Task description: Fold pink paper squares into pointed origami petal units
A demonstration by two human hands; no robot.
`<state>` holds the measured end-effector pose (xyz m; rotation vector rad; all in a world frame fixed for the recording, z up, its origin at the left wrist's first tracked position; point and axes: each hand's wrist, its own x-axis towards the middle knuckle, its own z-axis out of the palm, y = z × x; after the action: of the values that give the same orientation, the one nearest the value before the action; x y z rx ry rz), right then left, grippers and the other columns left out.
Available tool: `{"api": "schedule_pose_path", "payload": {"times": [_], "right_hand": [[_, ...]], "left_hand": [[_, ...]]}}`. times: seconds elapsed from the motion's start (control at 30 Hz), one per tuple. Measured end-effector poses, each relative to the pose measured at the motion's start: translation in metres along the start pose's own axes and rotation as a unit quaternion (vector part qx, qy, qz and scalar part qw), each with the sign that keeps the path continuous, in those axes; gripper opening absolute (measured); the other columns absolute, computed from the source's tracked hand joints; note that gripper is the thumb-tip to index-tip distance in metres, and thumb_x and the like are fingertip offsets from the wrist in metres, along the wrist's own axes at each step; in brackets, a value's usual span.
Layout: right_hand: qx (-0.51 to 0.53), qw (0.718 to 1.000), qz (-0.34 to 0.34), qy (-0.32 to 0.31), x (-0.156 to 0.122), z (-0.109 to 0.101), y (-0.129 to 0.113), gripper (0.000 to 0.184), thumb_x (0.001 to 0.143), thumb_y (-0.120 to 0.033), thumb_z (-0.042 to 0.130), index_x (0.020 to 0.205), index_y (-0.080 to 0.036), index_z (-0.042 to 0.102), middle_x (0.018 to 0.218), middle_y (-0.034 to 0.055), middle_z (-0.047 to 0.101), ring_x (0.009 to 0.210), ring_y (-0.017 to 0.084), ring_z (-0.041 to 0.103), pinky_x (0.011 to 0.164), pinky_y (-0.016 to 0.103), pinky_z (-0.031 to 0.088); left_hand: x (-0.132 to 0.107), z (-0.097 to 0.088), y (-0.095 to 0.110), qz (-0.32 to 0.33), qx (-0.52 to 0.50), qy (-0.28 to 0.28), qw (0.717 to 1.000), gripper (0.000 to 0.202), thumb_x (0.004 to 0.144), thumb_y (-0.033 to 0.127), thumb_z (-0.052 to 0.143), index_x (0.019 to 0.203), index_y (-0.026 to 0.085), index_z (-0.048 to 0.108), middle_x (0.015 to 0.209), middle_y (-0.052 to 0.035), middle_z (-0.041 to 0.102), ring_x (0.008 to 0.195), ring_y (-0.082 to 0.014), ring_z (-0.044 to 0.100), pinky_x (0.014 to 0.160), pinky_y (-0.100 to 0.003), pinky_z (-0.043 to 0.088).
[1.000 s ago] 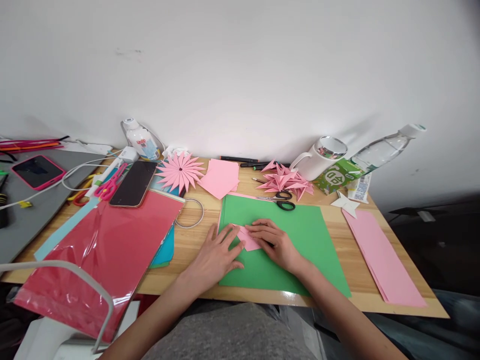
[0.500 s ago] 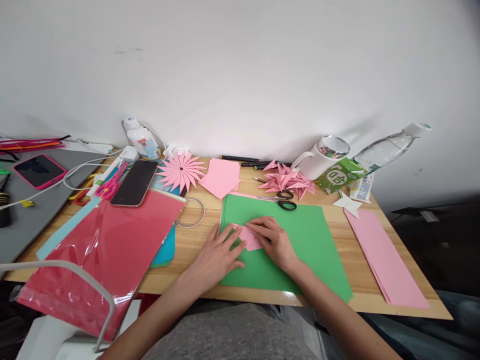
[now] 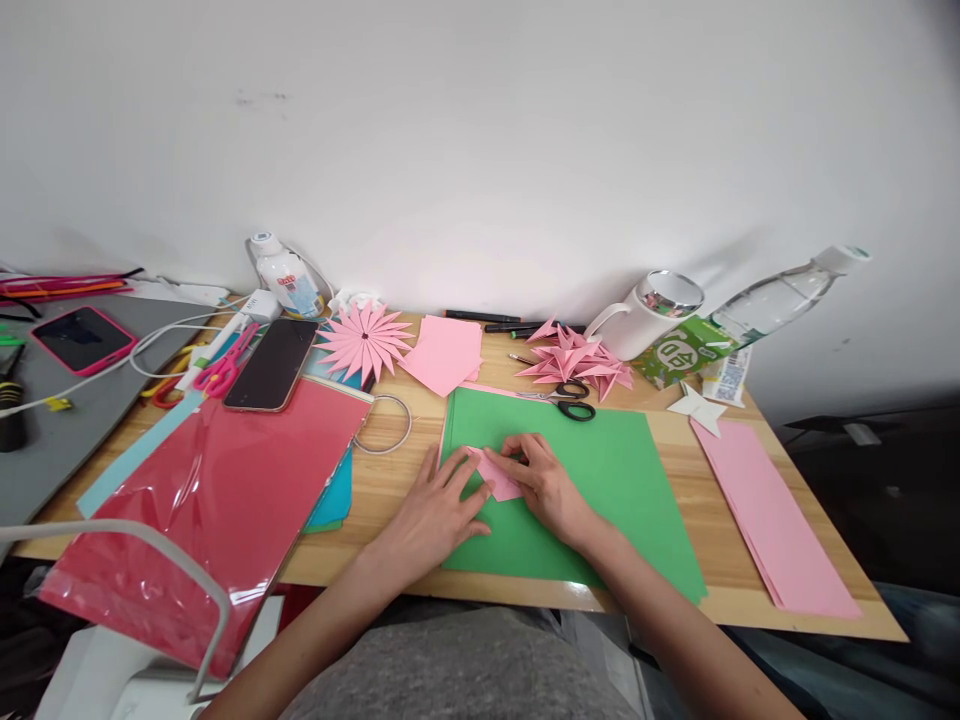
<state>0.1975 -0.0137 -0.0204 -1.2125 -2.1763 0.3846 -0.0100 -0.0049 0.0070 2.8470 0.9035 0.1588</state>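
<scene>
A small piece of folded pink paper (image 3: 504, 482) lies on the green sheets (image 3: 607, 480) between my two hands. My left hand (image 3: 439, 510) rests with fingers spread, its fingertips on the left edge of the pink paper. From the right, my right hand (image 3: 547, 487) bends over the same piece, fingers drawn together at its upper edge. Part of the paper is covered by the fingers. Black-handled scissors (image 3: 571, 402) lie just above, on the top edge of the green sheets.
Pink paper squares (image 3: 444, 352), a pink paper rosette (image 3: 365, 338) and folded pink pieces (image 3: 576, 362) sit along the back. A white mug (image 3: 637, 318) and water bottle (image 3: 780, 300) stand right. Pink strips (image 3: 772, 520) lie right; a phone (image 3: 271, 365) and red packet (image 3: 217, 500) left.
My right fingers have slid slightly left and up along the pink paper's upper edge. The left hand stays in place. The whole view has shifted very slightly.
</scene>
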Motion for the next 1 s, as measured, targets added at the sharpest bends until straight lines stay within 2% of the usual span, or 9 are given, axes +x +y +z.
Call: {"api": "schedule_pose_path", "payload": {"times": [0.23, 0.57, 0.73, 1.0], "right_hand": [[-0.003, 1.0, -0.012, -0.013, 0.002, -0.0027, -0.0004, 0.046, 0.091, -0.009, 0.038, 0.13, -0.033, 0.047, 0.098, 0.0072, 0.047, 0.088, 0.02, 0.045, 0.073, 0.036, 0.048], [-0.005, 0.999, -0.015, -0.041, 0.0016, -0.0032, 0.0015, 0.052, 0.091, -0.008, 0.039, 0.135, -0.035, 0.039, 0.099, 0.0078, 0.044, 0.091, 0.021, 0.043, 0.077, 0.039, 0.049], [-0.005, 0.999, -0.021, -0.046, 0.0022, -0.0048, 0.0012, 0.052, 0.091, -0.007, 0.038, 0.135, -0.034, 0.041, 0.1, 0.0079, 0.044, 0.091, 0.02, 0.043, 0.077, 0.038, 0.048], [-0.004, 0.998, -0.025, -0.056, 0.0039, -0.0064, 0.0029, 0.05, 0.09, -0.007, 0.039, 0.133, -0.032, 0.043, 0.099, 0.0083, 0.044, 0.089, 0.02, 0.044, 0.076, 0.038, 0.049]], "left_hand": [[0.0006, 0.0011, -0.0011, 0.008, -0.007, 0.019, 1.0, 0.045, 0.079, 0.044, 0.059, 0.118, 0.02, 0.054, 0.128, -0.0139, 0.05, 0.13, -0.0321, 0.035, 0.105, -0.055, 0.03], [0.0029, 0.0001, -0.0006, 0.018, -0.005, 0.03, 0.999, 0.045, 0.076, 0.041, 0.064, 0.113, 0.016, 0.056, 0.125, -0.0174, 0.053, 0.13, -0.0328, 0.037, 0.105, -0.051, 0.034], [0.0044, 0.0019, -0.0008, 0.02, -0.009, 0.036, 0.999, 0.042, 0.076, 0.04, 0.064, 0.109, 0.014, 0.056, 0.127, -0.0186, 0.051, 0.13, -0.0323, 0.036, 0.103, -0.047, 0.04], [0.0065, -0.0028, 0.0014, 0.02, -0.009, 0.03, 0.999, 0.039, 0.075, 0.036, 0.066, 0.105, 0.012, 0.057, 0.132, -0.0227, 0.046, 0.128, -0.0337, 0.039, 0.102, -0.047, 0.041]]}}
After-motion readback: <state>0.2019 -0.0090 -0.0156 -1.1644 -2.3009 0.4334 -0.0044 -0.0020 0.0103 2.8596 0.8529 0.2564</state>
